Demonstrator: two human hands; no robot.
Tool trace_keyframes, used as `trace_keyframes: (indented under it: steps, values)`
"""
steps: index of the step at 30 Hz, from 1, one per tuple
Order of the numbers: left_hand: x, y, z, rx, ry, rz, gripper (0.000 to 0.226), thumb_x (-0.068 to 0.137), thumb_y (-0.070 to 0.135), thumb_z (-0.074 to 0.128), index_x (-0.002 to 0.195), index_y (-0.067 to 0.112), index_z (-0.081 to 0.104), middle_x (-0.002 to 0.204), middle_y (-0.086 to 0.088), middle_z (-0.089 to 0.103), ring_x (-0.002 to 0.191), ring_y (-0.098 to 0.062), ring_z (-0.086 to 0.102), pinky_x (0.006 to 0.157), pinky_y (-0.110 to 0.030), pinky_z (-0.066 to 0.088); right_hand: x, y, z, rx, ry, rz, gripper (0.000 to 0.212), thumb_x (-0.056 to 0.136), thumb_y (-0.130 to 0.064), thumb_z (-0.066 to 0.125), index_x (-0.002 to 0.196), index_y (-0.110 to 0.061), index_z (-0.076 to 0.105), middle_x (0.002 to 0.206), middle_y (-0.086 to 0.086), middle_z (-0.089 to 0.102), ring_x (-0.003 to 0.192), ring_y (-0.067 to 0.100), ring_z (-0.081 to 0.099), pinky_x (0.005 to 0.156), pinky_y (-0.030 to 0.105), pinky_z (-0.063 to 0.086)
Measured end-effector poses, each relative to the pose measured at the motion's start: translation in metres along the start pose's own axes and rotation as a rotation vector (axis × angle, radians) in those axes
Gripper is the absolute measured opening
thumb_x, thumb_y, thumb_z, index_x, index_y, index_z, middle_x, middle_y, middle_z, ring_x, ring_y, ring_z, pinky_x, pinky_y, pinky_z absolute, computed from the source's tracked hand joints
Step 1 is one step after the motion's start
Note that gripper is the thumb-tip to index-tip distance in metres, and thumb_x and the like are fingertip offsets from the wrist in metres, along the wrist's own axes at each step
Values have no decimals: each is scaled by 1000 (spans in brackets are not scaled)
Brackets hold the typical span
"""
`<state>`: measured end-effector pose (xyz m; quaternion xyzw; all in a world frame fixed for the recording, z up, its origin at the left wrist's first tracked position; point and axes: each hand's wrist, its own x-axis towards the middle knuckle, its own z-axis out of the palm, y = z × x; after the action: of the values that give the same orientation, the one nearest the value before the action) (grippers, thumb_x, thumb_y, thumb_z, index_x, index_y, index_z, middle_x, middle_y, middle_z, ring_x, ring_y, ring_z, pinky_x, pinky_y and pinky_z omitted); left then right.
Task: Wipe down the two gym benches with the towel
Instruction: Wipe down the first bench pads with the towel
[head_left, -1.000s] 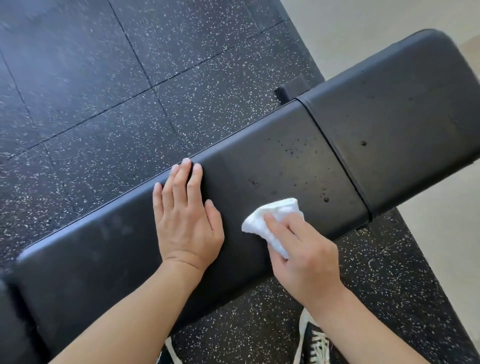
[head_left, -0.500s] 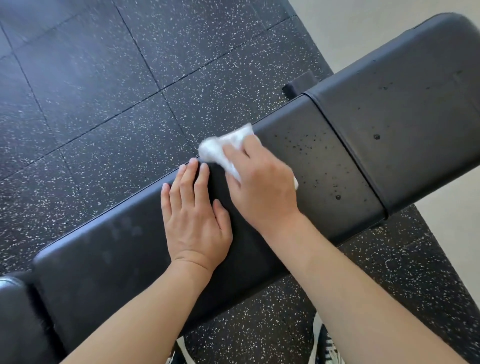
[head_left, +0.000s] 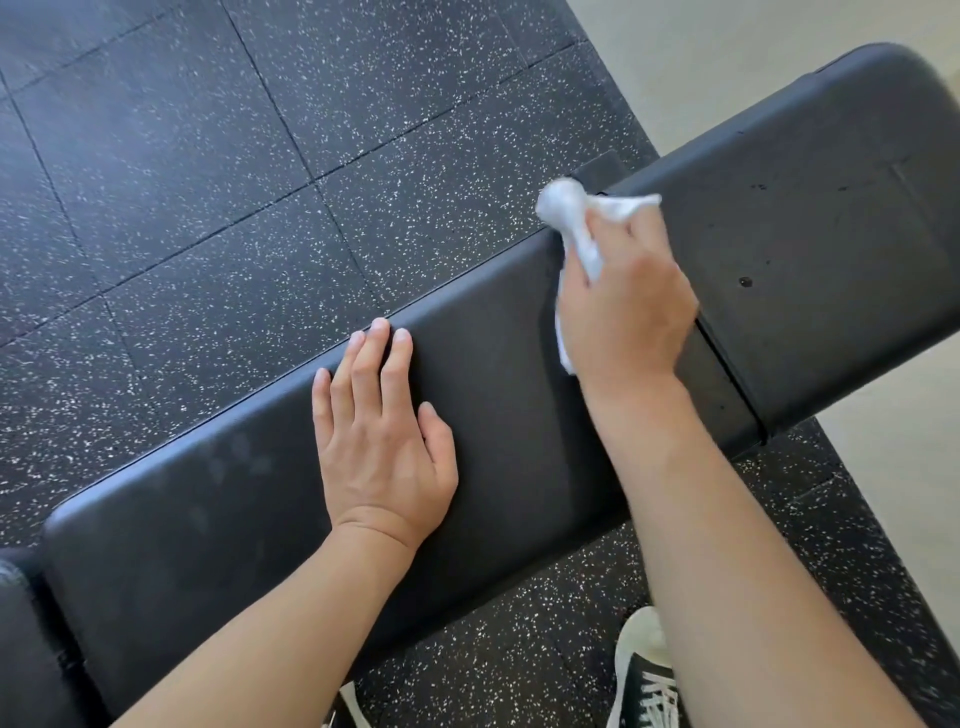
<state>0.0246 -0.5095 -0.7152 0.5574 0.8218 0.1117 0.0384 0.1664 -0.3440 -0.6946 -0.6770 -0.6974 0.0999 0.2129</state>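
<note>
A black padded gym bench runs diagonally from lower left to upper right, with a seam splitting it into a long pad and a second pad. My left hand lies flat on the long pad, fingers together, holding nothing. My right hand presses a crumpled white towel onto the bench at its far edge, just left of the seam. A few dark droplets spot the second pad. A second bench is not identifiable.
Black rubber floor tiles with white specks surround the bench. A pale floor begins at the upper right. Another black pad end shows at the lower left. My black-and-white shoes stand below the bench.
My right hand swept the towel from the near edge across to the far edge, then right along the bench to the seam. The droplets on the long pad are gone. My left hand stayed flat.
</note>
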Motion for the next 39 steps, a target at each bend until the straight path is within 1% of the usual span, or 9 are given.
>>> trace_keyframes:
  steps: [2,6,9,12,16,21,28,33,39]
  values:
    - [0,0,0,1,-6,-1,66,93,29,43,156,10,43,166,-8,38,155,-30,32,130,-53,17,10,-27,12,-1,-32,45,23,95,-17,56,109,-22,74,112,12,60,81,37,62,60,35,30]
    - [0,0,0,-17,-7,-2,66,93,30,42,155,8,44,165,-11,39,155,-31,31,129,-54,18,-34,-67,14,72,-172,-249,14,89,-11,64,98,-19,72,105,9,61,88,30,65,52,33,37]
    - [0,-1,0,-24,-8,-18,64,93,30,42,152,6,47,164,-13,41,154,-33,33,129,-55,18,-70,-46,1,77,-284,-443,22,90,-21,62,110,-20,71,105,2,64,90,19,64,55,30,46]
    - [0,-1,1,-17,-3,-4,66,92,29,43,154,8,45,166,-10,39,155,-32,32,129,-54,19,-72,1,-16,58,-238,-546,33,88,-21,64,120,-25,72,95,-1,62,80,20,64,54,33,47]
    - [0,-2,3,0,6,4,66,93,29,44,157,11,42,166,-8,38,156,-30,31,128,-55,20,-35,38,-21,-31,-113,-357,24,88,-20,70,111,-25,73,90,2,56,69,25,56,47,32,37]
    - [0,-1,1,2,6,3,66,93,29,43,156,10,43,166,-9,38,155,-31,32,128,-54,20,13,-19,9,-13,-55,-41,10,91,-12,63,93,-18,71,98,12,58,72,38,60,52,34,30]
    - [-1,-1,1,-14,6,3,65,93,30,41,154,8,43,165,-11,40,154,-32,32,130,-53,17,-22,-57,21,-40,-216,-324,14,93,-26,58,96,-16,67,112,6,59,96,27,63,60,35,36]
    - [0,0,-1,-20,7,-6,67,91,29,43,155,8,44,164,-11,41,154,-32,33,130,-52,18,-50,7,-9,32,-195,-611,30,85,-27,66,112,-21,74,94,0,62,83,20,62,57,31,43]
    - [-1,0,0,-20,16,7,65,91,27,45,154,7,44,163,-12,42,153,-34,35,128,-55,20,-10,40,-16,-15,-76,-275,17,90,-25,68,105,-23,75,93,2,61,74,27,62,47,35,46]
